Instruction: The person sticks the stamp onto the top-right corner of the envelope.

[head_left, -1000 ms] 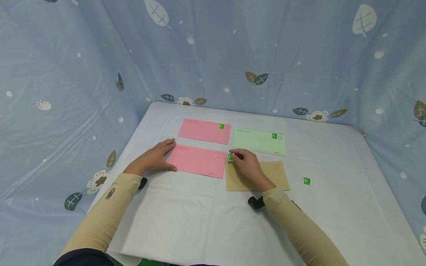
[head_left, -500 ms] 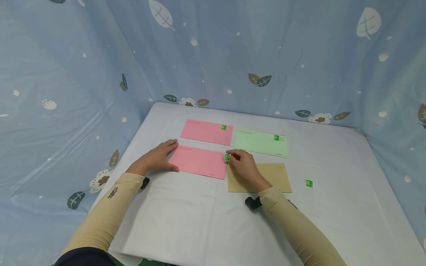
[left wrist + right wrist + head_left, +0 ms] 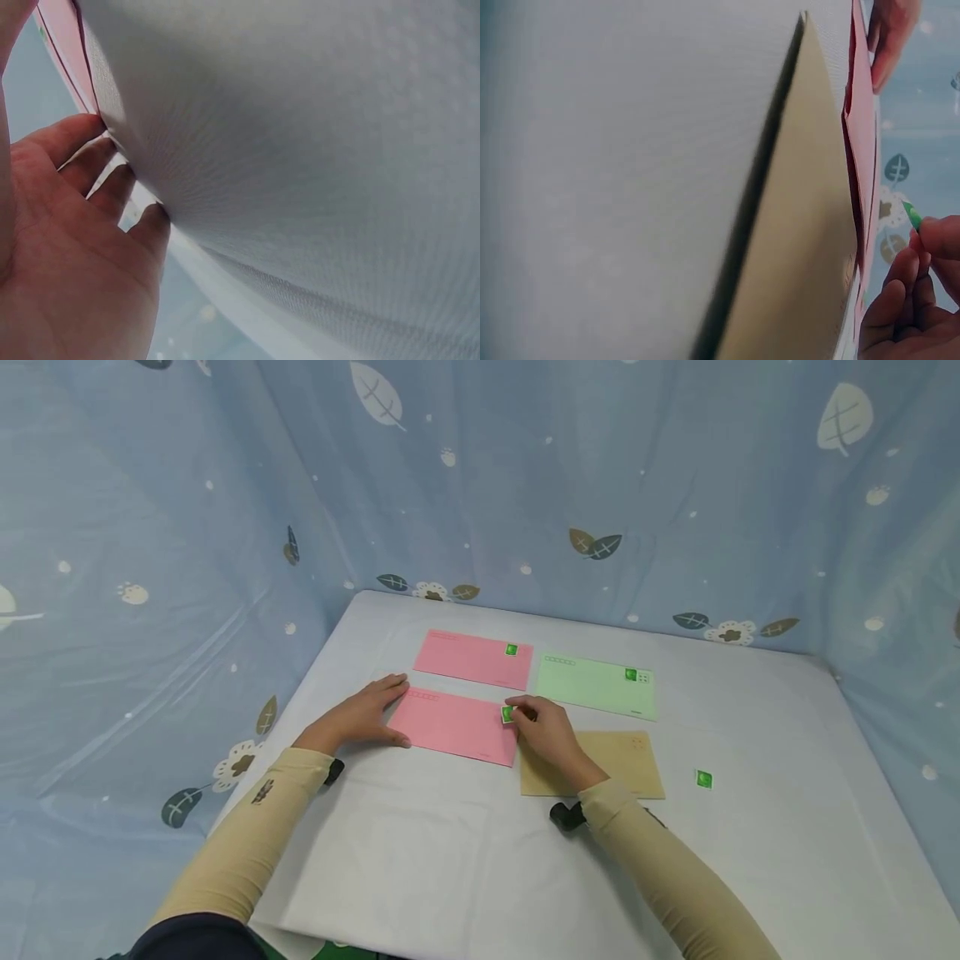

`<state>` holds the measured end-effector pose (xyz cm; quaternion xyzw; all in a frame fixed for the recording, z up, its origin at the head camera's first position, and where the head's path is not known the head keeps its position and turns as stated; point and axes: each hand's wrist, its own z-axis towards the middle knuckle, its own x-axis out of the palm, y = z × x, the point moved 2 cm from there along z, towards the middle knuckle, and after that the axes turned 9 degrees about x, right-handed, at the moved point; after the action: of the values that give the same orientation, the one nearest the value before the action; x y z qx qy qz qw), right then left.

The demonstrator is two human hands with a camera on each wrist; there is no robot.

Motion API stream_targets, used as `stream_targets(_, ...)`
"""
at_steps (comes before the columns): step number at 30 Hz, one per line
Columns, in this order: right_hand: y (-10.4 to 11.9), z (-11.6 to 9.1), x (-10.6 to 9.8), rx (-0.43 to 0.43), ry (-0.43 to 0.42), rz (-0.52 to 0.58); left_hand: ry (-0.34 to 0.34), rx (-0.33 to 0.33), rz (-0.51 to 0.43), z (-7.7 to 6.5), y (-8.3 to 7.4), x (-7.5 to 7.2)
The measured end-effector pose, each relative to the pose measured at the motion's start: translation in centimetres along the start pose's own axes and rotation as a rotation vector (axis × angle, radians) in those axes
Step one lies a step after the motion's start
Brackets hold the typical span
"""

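Note:
My left hand (image 3: 363, 713) rests at the left end of the near pink envelope (image 3: 450, 727), thumb and fingers spread. In the left wrist view its fingertips (image 3: 154, 214) touch the white cloth. Over that envelope's upper right corner my right hand (image 3: 551, 733) pinches a green stamp (image 3: 507, 714). The right wrist view shows the stamp (image 3: 912, 215) between thumb and fingers, apart from the paper. Beneath the right hand and wrist lies a tan envelope (image 3: 615, 760), partly hidden. Another green stamp (image 3: 703, 779) lies on the cloth to the right.
Behind are a second pink envelope (image 3: 468, 660) and a light green envelope (image 3: 592, 687), each bearing a green stamp near its upper right corner. White cloth (image 3: 420, 852) covers the table. A blue patterned curtain (image 3: 495, 485) stands at the back and sides.
My right hand has carried the stamp left, from the gap above the tan envelope to over the near pink envelope's upper right corner. The left hand stays at that envelope's left end.

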<state>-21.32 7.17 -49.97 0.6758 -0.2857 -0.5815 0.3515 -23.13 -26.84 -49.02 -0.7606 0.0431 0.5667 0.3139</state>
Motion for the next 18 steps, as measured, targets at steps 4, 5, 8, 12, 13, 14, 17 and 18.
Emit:
stream_targets(4,0.2,0.2,0.3,0.004,0.007,-0.001,-0.004,-0.011,0.006,0.0,0.1,0.1)
stream_targets(5,0.2,0.3,0.3,0.002,0.007,-0.004,-0.005,-0.008,0.005,0.1,0.1,0.2)
stream_targets(8,0.3,0.4,0.6,0.005,0.007,-0.007,-0.007,-0.001,0.002,0.1,0.3,0.2)
stream_targets(12,0.5,0.6,0.9,0.008,0.003,-0.014,-0.007,0.010,-0.001,0.2,0.3,0.2)
stream_targets(13,0.6,0.6,1.0,0.009,0.002,-0.015,-0.006,0.010,-0.003,0.2,0.3,0.2)
stream_targets(14,0.6,0.6,1.1,0.011,0.001,-0.017,-0.005,0.009,-0.001,0.2,0.3,0.2)
stream_targets(17,0.8,0.7,1.2,0.014,0.002,-0.022,-0.007,0.012,0.002,0.1,0.4,0.2)
stream_targets(18,0.8,0.7,1.3,0.016,0.003,-0.023,-0.008,0.010,0.003,0.1,0.4,0.2)
